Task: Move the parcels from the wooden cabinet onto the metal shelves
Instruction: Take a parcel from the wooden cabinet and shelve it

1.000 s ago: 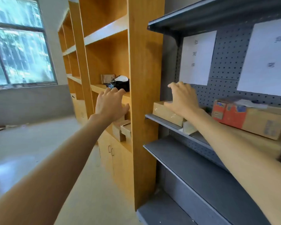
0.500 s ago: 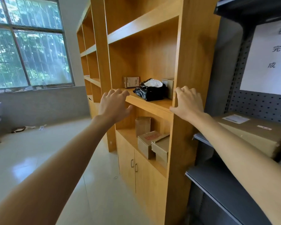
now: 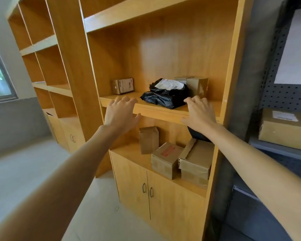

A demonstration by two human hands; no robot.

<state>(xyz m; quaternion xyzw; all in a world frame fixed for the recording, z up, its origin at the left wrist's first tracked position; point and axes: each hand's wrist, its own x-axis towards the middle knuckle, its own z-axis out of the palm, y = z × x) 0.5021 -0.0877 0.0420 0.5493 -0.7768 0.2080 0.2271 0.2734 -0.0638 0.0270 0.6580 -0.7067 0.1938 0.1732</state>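
Both hands are going for the black bag, which sits near the front edge of the middle board of the wooden cabinet, just left of a brown box. I'd scoop it from both sides and get under it, since soft plastic probably sags. The left hand and right hand are spread open, holding nothing, right fingertips just beside the bag.

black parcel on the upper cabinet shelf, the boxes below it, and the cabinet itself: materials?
Black parcel: looks like a thin glossy plastic mailer; wrinkled, shiny folds, white label on top.
Boxes below: brown cardboard, matte, taped seams; the right one's flap is torn.
Cabinet: wood-look panels with a smooth satin sheen, probably laminate or veneer; cannot tell which.
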